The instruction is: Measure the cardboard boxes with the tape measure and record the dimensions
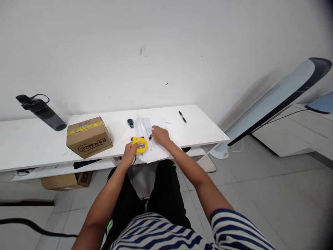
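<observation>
My left hand (129, 152) is closed around a yellow tape measure (144, 143), held over the front part of the white shelf. Just right of it, several printed paper sheets (156, 153) lie partly over the shelf's front edge, one page lifted or folded along their left side. Above these sheets my right hand (161, 135) has its fingers curled and pressed together. Whatever it pinches is too small to make out. A small red and black object (151, 136) shows beside those fingertips; I cannot tell whether the hand touches it.
Along the white shelf (122, 147) are a dark water bottle (47, 113), a taped cardboard box (90, 137), a wristwatch (130, 123) and a black pen (182, 117). Another carton (62, 181) sits below. A pale, dark-edged panel (275, 93) leans at right.
</observation>
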A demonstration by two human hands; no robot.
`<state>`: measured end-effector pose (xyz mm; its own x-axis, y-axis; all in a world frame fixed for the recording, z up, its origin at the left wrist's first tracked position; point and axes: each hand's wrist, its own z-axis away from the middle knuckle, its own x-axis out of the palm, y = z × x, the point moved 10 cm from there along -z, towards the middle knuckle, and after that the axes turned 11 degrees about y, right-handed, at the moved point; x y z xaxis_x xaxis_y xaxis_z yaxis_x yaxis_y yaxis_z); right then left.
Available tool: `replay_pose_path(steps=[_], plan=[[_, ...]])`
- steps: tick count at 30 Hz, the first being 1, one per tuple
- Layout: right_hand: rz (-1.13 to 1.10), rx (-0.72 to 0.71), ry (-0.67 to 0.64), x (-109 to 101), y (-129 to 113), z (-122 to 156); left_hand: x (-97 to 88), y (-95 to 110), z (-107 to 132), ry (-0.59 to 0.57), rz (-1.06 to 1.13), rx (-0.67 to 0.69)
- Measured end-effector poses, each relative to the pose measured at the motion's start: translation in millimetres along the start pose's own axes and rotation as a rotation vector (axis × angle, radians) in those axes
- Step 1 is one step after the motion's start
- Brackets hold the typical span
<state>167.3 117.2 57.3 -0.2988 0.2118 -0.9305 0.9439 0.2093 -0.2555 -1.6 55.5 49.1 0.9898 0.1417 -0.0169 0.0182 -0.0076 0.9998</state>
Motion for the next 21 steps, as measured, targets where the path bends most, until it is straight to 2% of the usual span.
replay_pose_path(steps=[2, 5, 7, 10, 12, 15, 18, 21], plan=[[0.094, -0.04, -0.045, 4, 16, -26, 19.0, 0, -20, -0.06, -0.088, 0.049], [0.071, -0.096, -0.076, 7, 26, -47, 44.3, -1, -39, -0.148, -0.263, 0.158], [0.051, -0.092, -0.046, 4, 34, -48, 49.7, -1, -44, -0.173, -0.415, 0.262], [0.026, -0.011, 0.035, -4, 49, -33, 41.8, 0, -46, -0.135, -0.598, 0.419], [-0.117, 0.082, 0.13, -10, 56, -16, 34.6, -2, -46, -0.097, -0.656, 0.472], [-0.606, 0.149, 0.237, -10, 51, 9, 34.9, -7, -45, -0.113, -0.706, 0.498], [-0.961, 0.128, 0.154, 6, 31, 22, 37.5, -7, -45, -0.124, -0.698, 0.495], [-0.992, 0.2, 0.139, 16, 29, 26, 35.3, -5, -47, -0.1, -0.669, 0.462]])
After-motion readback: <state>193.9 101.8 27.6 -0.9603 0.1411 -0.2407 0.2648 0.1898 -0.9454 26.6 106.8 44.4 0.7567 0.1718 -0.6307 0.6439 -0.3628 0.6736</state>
